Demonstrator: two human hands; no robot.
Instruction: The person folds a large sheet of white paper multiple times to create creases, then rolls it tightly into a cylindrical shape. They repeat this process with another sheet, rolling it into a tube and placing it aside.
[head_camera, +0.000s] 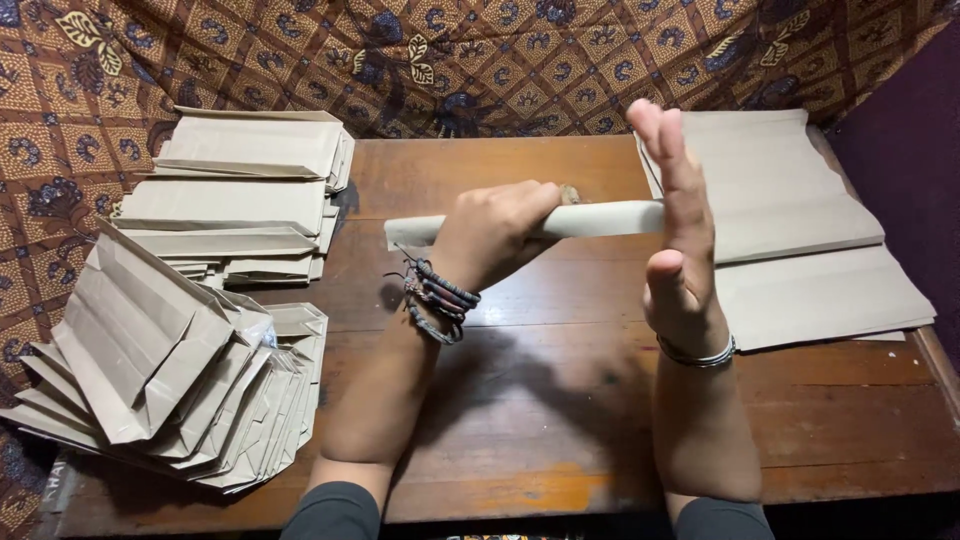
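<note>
- Head view looks down on a brown wooden table (560, 400) with both bare forearms reaching in from the bottom edge.
- Paper roll (600, 220): a pale, tightly rolled tube of brown paper, lying level above the table's middle, its left end poking out past the left hand.
- Left hand (490, 235) is closed in a fist round the roll, knuckles up; dark beaded bracelets (438, 296) ring the wrist.
- Right hand (683, 215) is fully open and flat, fingers straight and pointing up, palm pressed against the roll's right end; it grips nothing. A thin metal bangle (697, 355) sits at its wrist.
- Flat brown paper sheets (800, 240) lie stacked on the right side of the table, just behind and beside the right hand.
- Folded paper bags (240, 190) are piled at the table's far left; a second, slumping fan of bags (170, 380) hangs over the near left edge.
- Patterned batik cloth (450, 60) in brown and dark blue covers the backdrop and runs down the left side.
- Dark purple wall (910, 170) shows at the right.
</note>
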